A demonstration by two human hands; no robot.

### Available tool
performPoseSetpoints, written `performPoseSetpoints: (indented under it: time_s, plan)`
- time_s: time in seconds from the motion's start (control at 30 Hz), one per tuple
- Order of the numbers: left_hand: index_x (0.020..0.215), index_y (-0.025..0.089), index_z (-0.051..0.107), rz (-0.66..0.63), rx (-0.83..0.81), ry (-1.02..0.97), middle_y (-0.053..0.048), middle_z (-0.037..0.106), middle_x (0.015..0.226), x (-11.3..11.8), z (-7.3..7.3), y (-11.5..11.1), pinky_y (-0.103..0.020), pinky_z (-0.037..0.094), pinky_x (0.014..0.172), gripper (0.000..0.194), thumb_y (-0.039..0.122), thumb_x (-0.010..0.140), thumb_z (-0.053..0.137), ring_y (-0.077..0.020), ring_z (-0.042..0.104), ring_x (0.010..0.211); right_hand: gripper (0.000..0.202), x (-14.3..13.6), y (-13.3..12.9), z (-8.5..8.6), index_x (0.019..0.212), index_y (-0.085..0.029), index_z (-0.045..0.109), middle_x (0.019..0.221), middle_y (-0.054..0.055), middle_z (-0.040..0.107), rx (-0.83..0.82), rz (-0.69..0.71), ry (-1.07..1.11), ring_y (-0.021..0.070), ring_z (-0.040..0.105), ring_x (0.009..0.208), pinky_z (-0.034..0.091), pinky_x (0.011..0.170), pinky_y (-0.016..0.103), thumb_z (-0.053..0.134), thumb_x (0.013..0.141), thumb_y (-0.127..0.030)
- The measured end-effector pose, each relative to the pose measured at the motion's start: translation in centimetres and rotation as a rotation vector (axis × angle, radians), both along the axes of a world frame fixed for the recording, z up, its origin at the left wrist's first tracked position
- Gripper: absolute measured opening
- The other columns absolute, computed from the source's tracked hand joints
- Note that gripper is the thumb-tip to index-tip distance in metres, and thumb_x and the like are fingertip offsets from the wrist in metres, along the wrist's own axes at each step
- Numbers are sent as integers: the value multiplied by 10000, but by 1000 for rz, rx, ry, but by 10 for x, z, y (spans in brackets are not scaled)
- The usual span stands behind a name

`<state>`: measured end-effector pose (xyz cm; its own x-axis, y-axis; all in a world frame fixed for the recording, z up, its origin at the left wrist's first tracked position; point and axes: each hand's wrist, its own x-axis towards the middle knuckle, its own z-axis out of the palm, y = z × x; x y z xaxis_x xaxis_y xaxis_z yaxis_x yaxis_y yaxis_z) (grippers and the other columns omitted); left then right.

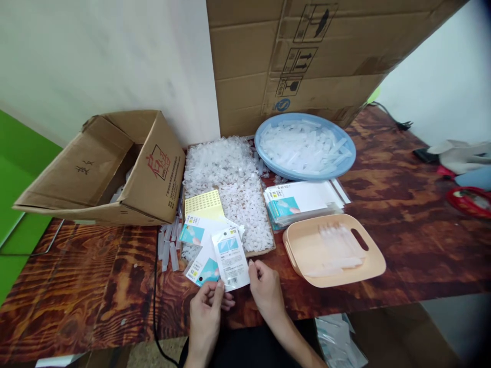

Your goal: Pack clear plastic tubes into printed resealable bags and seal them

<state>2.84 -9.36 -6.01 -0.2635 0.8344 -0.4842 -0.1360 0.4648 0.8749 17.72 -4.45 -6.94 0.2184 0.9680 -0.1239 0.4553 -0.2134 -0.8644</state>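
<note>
A white printed packet [231, 260] with a hole at its top is held upright over the table's front part. Its lower left corner is pinched by my left hand [208, 309], thumb in front and fingers behind. At the packet's right edge, my right hand [265, 289] is closed with thumb and curled finger on that edge. Behind the packet lie white and teal printed cards [205, 245] and a yellow sticker sheet [205, 204]. These rest on a shallow cardboard tray [264, 251] heaped with small clear and white plastic pieces [245, 209].
An open cardboard box [153, 174] stands left, with clear plastic tubes [169, 245] beside it. A blue basin [307, 174] of clear pieces, stacked packets [303, 202] and a beige tray [333, 276] holding clear items lie right. A large carton [245, 76] stands behind; a black cable [155, 296] hangs over the front edge.
</note>
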Motion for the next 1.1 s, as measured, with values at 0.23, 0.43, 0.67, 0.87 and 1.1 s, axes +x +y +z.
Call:
performPoseSetpoints:
  time_s: [0.23,0.43,0.67,0.87,1.1]
  plan:
    - [698,117,704,77,-45,-29,-84,727,614,-7,4,4,-252,543,440,535,647,679,778,-204,695,498,557,8,-4,-7,607,-236,473,457,-19,517,-190,53,288,122,432,352,285,383,249,428,932,-686]
    - [896,146,684,103,-92,-81,-92,776,792,-18,23,1,-287,584,459,578,617,602,843,-209,708,518,562,9,-7,-6,658,-230,464,487,-42,503,-208,87,316,101,427,317,286,333,223,420,920,-725]
    - [750,134,688,-55,-92,-240,-89,758,829,-7,34,16,-263,591,592,443,491,593,899,-210,714,733,500,15,-15,-2,696,-218,482,543,-56,467,-127,174,403,96,452,389,331,369,200,452,964,-638]
    - [654,159,574,-24,-87,-576,-45,732,914,-7,41,17,-247,555,691,380,335,649,911,-166,680,811,480,19,-10,15,690,-220,476,541,-61,440,-72,122,473,98,447,407,364,389,200,512,947,-623]
    - [630,157,555,-19,19,-636,-38,707,802,-9,42,15,-247,504,702,380,308,680,900,-151,644,750,467,16,3,39,1048,-244,498,874,37,704,-94,218,680,221,700,753,565,655,310,773,794,-523]
